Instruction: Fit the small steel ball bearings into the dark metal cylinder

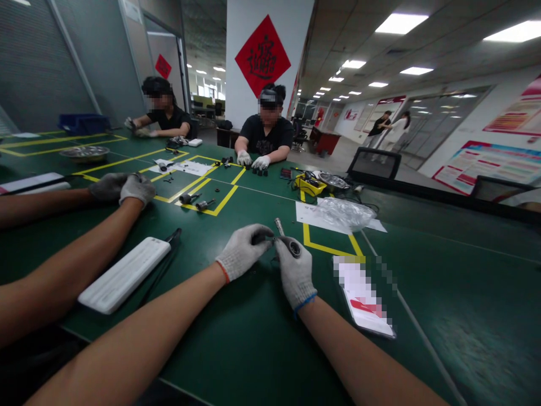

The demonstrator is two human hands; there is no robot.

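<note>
My right hand [295,270], in a white knit glove with a blue cuff edge, is closed round a metal shaft part [278,226]. The part's shaft points up and away, and a dark ring-shaped end shows near my thumb. My left hand [245,248], gloved with an orange cuff edge, meets it from the left. Its thumb and fingertips are pinched together beside the shaft part; what lies between them is too small to make out. Farther off on the table lie two similar shaft parts [205,204] within yellow tape lines.
A phone [367,304] lies right of my hands, a white power bank [127,273] with a cable left. A co-worker's gloved hands [137,190] work at the left; two more people sit across the green table [262,316]. Plastic bags [344,213] and a yellow tool [310,185] lie back right.
</note>
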